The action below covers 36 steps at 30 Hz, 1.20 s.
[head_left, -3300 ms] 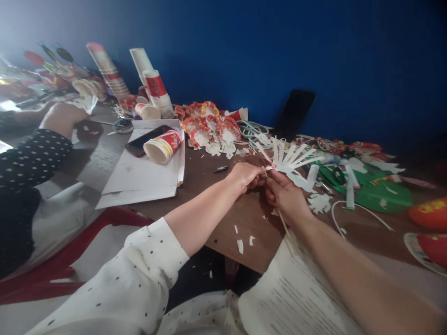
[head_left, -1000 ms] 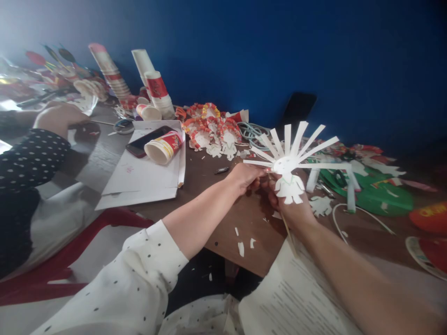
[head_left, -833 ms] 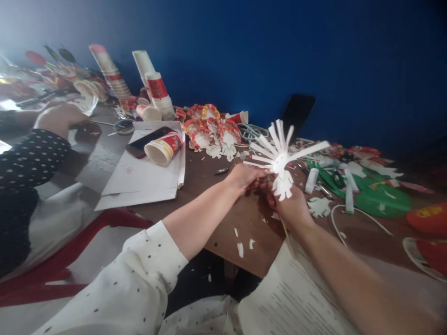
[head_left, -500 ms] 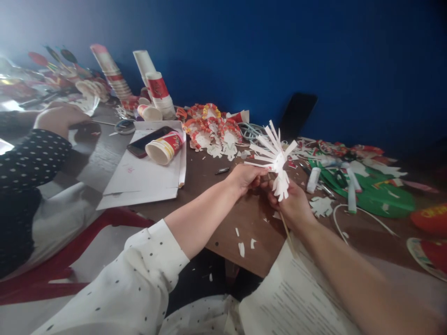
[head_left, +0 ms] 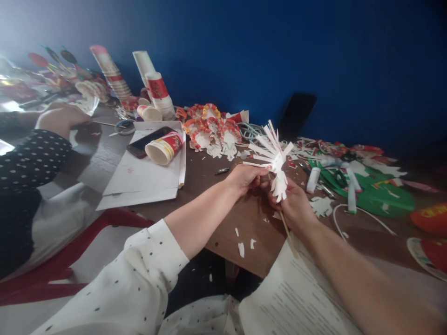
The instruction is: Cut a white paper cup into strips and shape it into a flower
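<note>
A white paper cutout (head_left: pixel 278 164), with long strips fanned out at the top and a short fringed part below, is held up between my hands over the table edge. My left hand (head_left: pixel 244 179) pinches it at its left side, fingers closed. Wrapped behind its lower part is my right hand (head_left: pixel 295 201), the fingertips partly hidden by the paper. A thin wooden stick (head_left: pixel 287 226) runs down from under the cutout, past my right palm. Whether the stick is fixed to the paper cannot be seen.
Left of my hands, a paper cup (head_left: pixel 164 148) and a phone (head_left: pixel 145 142) lie on a white board (head_left: pixel 139 181). Stacked cups (head_left: pixel 159 93) and red-rimmed paper crafts (head_left: pixel 213 130) stand behind. At right are a glue stick (head_left: pixel 313 180) and green sheet (head_left: pixel 387 197). A co-worker's arm (head_left: pixel 38 149) is far left.
The paper cutout has shifted and tilted very slightly to the left in my hands. Both hands keep their hold, and the things on the table stay where they were.
</note>
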Each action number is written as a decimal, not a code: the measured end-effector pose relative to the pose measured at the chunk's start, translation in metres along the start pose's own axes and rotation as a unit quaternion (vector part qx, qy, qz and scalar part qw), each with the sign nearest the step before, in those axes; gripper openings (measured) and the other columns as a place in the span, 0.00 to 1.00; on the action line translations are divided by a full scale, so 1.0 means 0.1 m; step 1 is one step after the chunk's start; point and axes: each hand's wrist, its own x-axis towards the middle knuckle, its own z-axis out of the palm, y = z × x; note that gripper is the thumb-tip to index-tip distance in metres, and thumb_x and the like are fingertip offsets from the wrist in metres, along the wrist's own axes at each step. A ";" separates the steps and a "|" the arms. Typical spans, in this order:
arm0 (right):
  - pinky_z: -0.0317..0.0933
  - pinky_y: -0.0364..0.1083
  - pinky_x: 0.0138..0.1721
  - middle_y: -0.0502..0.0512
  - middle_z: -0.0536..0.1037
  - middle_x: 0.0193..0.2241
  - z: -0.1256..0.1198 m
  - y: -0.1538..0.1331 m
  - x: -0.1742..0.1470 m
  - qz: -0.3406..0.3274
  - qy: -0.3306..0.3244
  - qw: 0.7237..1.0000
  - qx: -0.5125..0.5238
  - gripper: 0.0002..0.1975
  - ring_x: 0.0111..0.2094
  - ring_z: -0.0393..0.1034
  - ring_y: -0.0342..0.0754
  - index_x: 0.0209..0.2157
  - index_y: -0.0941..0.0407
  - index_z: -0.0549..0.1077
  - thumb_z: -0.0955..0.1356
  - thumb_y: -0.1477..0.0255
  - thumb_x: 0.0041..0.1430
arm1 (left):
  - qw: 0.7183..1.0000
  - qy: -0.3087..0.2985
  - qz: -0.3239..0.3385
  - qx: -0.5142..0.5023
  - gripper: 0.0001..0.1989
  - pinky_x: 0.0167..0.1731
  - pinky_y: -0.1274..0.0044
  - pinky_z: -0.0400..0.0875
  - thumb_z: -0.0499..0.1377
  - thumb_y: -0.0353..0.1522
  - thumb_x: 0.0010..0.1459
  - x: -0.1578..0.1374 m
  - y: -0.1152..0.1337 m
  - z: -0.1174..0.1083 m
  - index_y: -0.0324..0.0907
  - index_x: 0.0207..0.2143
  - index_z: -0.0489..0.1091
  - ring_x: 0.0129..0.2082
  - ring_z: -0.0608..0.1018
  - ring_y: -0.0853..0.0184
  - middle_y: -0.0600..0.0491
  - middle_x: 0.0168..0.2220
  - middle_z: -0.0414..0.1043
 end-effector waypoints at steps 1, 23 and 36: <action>0.37 0.42 0.16 0.46 0.64 0.16 0.01 -0.01 -0.01 0.002 0.000 1.000 0.001 0.09 0.15 0.47 0.37 0.27 0.53 0.72 0.72 0.64 0.46 | 1.000 -0.001 0.001 0.001 0.05 0.14 0.87 0.56 0.61 0.19 0.48 0.00 0.00 0.00 0.34 0.25 0.71 0.14 0.63 0.82 0.56 0.20 0.68; 0.40 0.41 0.16 0.49 0.67 0.25 -0.04 0.01 -0.01 -0.023 -0.023 0.999 0.027 0.12 0.19 0.52 0.39 0.30 0.52 0.68 0.73 0.66 0.46 | 0.998 0.004 -0.014 0.056 0.03 0.15 0.86 0.57 0.64 0.24 0.47 0.03 -0.02 -0.02 0.34 0.24 0.72 0.14 0.65 0.79 0.55 0.16 0.67; 0.38 0.35 0.12 0.47 0.68 0.26 -0.15 -0.04 0.12 0.030 -0.031 0.983 0.178 0.11 0.17 0.48 0.34 0.31 0.53 0.69 0.73 0.73 0.45 | 0.987 -0.079 0.009 0.142 0.16 0.18 0.86 0.58 0.71 0.37 0.41 -0.03 0.02 -0.09 0.38 0.33 0.77 0.22 0.69 0.78 0.53 0.27 0.74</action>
